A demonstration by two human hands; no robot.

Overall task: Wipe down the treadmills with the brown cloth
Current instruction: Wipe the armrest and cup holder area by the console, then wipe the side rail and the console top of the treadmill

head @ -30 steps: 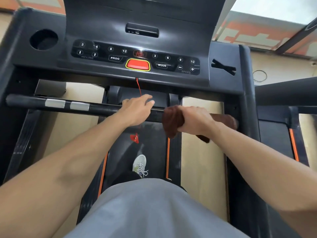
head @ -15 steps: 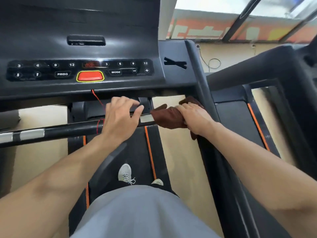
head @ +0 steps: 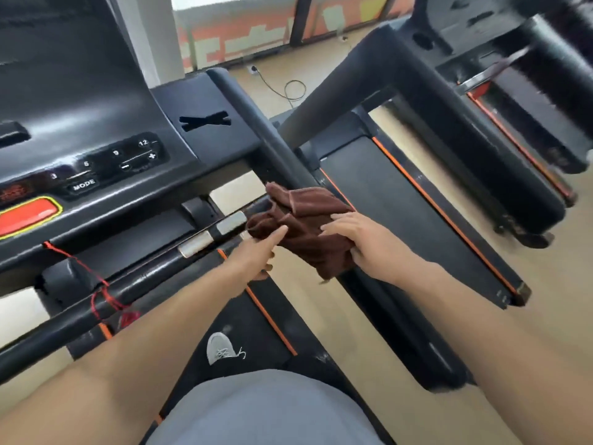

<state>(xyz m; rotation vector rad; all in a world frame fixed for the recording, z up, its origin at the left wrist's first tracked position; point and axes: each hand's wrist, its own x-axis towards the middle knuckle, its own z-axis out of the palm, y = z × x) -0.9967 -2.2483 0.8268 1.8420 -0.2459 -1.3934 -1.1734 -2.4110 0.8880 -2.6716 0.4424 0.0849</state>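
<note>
The near treadmill [head: 211, 133] fills the left and centre of the frame, its dark console tilted across the upper left and its black belt running down toward the bottom centre with an orange stripe along the edge. A second treadmill [head: 414, 200] lies to the right, its belt slanting from the upper centre toward the right edge, also trimmed in orange; a third dark machine is blurred in the upper right corner. The crossbar handle [head: 134, 284] of the near treadmill runs from the lower left up toward the centre, carrying 2 silver grip plates [head: 213, 234] near its right end. On the console, a red stop button [head: 27, 216] with a yellow rim sits at the left edge, beside a MODE key and numerals 3, 9 and 12. A red safety cord [head: 96, 284] hangs from the console and wraps the handle at lower left. The brown cloth [head: 305, 220] is bunched at the centre of the frame, at the right end of the handle where it meets the side rail. The right hand [head: 359, 242] grasps the cloth from the right, fingers over its top and thumb beneath. The left hand [head: 260, 252] touches the cloth's left edge with an extended finger, its other fingers curled under; whether it pinches the fabric cannot be told. A grey shoe [head: 219, 348] stands on the belt at lower centre.
</note>
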